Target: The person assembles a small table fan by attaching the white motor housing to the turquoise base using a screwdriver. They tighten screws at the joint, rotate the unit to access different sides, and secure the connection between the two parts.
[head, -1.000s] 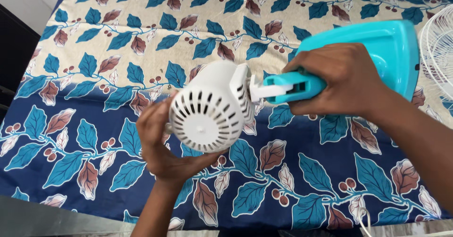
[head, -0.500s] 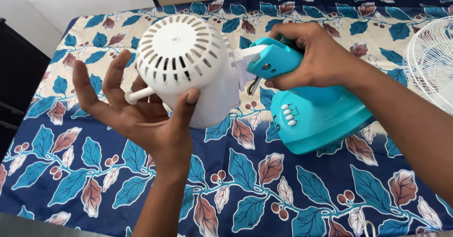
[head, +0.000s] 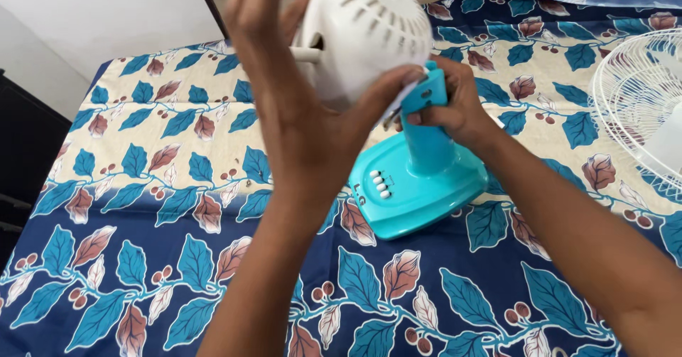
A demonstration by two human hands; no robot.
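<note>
Surface: a desk (head: 106, 208) under a cloth printed with blue and brown leaves on navy and cream bands; a pale wall and dark furniture lie at the far left.
Change: half a second ago the fan's teal base (head: 419, 186) hung tilted in the air; now it stands flat on the cloth near the middle, its stem upright, white buttons facing near-left.
Motor housing: the white vented motor housing (head: 369, 30) has swung from lying sideways to sitting atop the stem, at the far centre.
Meaning: the fan body looks set upright and bearing its own weight, so the hands seem only to steady it.
Left hand: the left hand (head: 298, 115) has closed in from an open palm; its fingers (head: 387, 90) are spread and curled over the housing, gripping it.
Right hand: the right hand (head: 455, 108) wraps the stem's top joint, fingers pressed around it.
Hidden: the left forearm covers the housing's lower side and the joint; the shaft shows only as a stub.
Cut off: a white wire grille (head: 639, 108) runs off the right edge; the housing top is cropped.
</note>
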